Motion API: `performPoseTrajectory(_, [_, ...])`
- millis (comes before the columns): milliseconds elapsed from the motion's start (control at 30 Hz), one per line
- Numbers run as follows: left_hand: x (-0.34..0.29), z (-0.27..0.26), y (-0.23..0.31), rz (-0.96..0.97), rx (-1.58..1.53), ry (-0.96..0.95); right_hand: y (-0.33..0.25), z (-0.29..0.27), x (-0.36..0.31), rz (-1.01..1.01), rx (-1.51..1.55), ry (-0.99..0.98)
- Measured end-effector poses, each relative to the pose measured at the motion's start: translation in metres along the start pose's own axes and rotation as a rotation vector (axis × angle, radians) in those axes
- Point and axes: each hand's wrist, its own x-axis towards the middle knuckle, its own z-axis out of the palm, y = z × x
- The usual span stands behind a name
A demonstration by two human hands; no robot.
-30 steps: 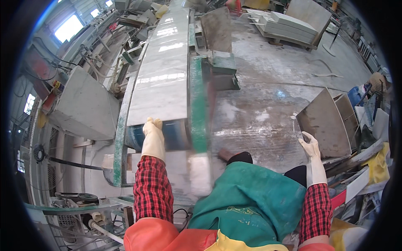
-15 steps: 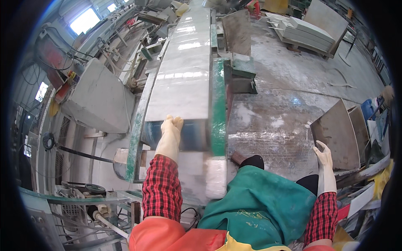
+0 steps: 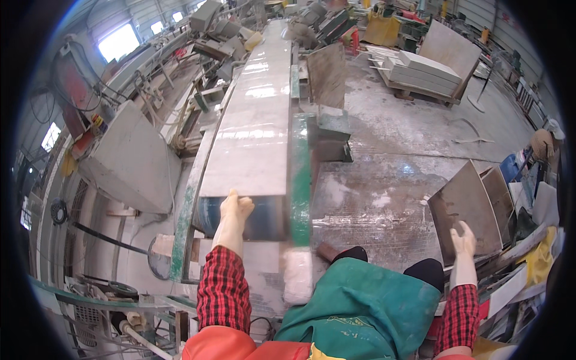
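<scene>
Resting curled left hand (image 3: 234,210) at near edge of glossy white slab (image 3: 249,156) on left-side belt (image 3: 267,219), being unable to tell pinch from touch, holding right hand (image 3: 464,242) spread, judging slab heavy, stiff, slippery, chip-prone, best taken by near corners.

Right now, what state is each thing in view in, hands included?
Pale slab: lying flat, patchily glossy
Left hand: gloved, fingers curled at the slab's near edge, grip unclear
Right hand: gloved, open, empty
Dark blue belt: uncovered at its near end
Brown board: tilted
Stacked slabs: lying flat
Green apron: worn, draped
</scene>
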Motion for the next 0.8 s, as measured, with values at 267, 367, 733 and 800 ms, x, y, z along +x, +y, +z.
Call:
performPoseTrajectory(267, [-0.077,-0.010,-0.001,0.403,0.769,-0.112,0.210,-0.132,-0.073,0.342,-0.612,0.306])
performPoseTrajectory(367, [-0.078,0.014,-0.034,0.732,0.793,-0.380,0.238,-0.114,-0.099,0.382,-0.716,0.264])
performPoseTrajectory(733, [-0.124,0.139,-0.087,1.342,1.371,-0.506,0.219,-0.107,-0.120,0.399,-0.734,0.372])
performPoseTrajectory(800, [-0.112,0.135,-0.093,1.397,1.317,-0.504,0.188,-0.110,-0.122,0.655,-0.740,0.384])
